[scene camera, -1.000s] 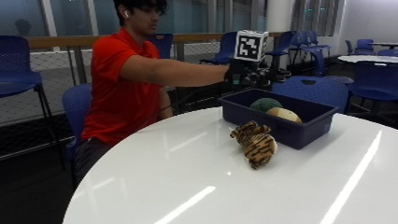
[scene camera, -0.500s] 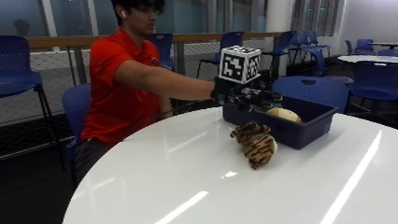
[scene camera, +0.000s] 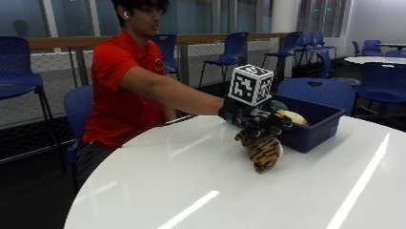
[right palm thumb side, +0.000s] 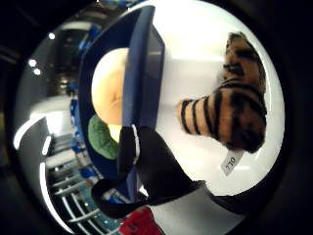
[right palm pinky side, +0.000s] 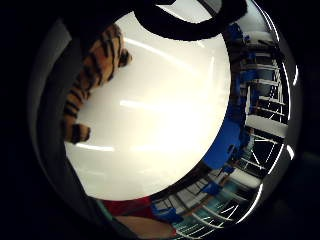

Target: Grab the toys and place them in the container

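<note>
The gloved right hand [scene camera: 257,120] hovers just above the tiger [scene camera: 261,150], which lies on the white bench [scene camera: 190,191] beside the bin's [scene camera: 314,126] near wall. Its fingers [scene camera: 276,125] hang loosely curled, holding nothing. Cream and green toys sit in the bin [right palm thumb side: 142,73]. Bare bench spreads toward the near edge.

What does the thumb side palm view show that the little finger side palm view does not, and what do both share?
Only the thumb side palm view shows the blue container, holding a cream toy and a green toy, and a white tag on the table beside the tiger. Only the little finger side palm view shows a wide bare stretch of the white table, with blue chairs beyond its edge. Both share the striped tiger toy lying on the table.
</note>
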The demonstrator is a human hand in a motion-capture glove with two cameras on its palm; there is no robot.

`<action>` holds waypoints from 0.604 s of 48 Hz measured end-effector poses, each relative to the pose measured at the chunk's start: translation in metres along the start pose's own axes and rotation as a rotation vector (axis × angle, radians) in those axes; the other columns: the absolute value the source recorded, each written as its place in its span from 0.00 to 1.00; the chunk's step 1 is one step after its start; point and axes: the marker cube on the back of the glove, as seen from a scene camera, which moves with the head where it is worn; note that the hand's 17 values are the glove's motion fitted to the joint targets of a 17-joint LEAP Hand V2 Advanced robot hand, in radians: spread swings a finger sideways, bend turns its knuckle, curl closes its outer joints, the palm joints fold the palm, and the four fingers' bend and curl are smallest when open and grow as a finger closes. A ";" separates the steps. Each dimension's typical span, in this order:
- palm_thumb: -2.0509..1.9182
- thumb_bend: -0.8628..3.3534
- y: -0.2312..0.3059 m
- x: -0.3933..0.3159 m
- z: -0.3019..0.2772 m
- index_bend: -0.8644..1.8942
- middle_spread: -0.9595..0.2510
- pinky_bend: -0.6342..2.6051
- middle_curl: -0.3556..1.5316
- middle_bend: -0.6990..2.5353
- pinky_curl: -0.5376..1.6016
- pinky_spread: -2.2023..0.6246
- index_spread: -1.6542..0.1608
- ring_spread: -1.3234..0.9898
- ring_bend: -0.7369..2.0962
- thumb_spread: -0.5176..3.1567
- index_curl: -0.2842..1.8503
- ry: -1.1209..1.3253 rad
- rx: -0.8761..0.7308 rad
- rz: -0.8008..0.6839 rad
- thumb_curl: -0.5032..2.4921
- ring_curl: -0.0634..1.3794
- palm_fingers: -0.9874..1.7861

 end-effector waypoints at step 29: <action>0.50 0.19 -0.025 -0.002 0.029 0.35 0.75 0.41 0.28 0.25 0.41 0.80 0.74 0.57 0.31 0.44 0.23 -0.018 -0.040 0.022 0.23 0.18 0.25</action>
